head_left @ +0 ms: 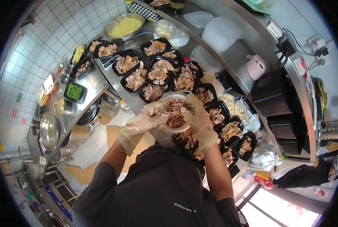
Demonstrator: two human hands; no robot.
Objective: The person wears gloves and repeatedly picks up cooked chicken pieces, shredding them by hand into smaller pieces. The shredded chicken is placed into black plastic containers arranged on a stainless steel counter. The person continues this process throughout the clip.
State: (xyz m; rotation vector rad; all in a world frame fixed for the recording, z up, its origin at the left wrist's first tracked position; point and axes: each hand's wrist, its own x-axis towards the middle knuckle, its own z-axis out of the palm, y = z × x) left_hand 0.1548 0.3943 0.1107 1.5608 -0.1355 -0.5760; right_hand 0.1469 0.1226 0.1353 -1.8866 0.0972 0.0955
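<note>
Both my hands wear translucent pale gloves and are around a round clear plastic bowl [176,130] heaped with shredded cooked meat [173,112]. My left hand [144,122] grips its left side, the thumb over the meat at the edge. On the right side, my right hand [198,122] holds the rim, its fingers spread along the wall and the thumb reaching inward. The bowl's underside is hidden. Beyond it stand black plastic trays [159,71] filled with similar meat. More trays of meat [231,130] line the counter to the right, some partly beneath my right forearm.
A steel bowl of yellow noodles [125,27] stands at the back. On the left counter are a black tray of chopped greens [74,92] and a large steel bowl [49,130]. A steel shelf [228,54] overhangs the right, bearing a paper roll [256,67].
</note>
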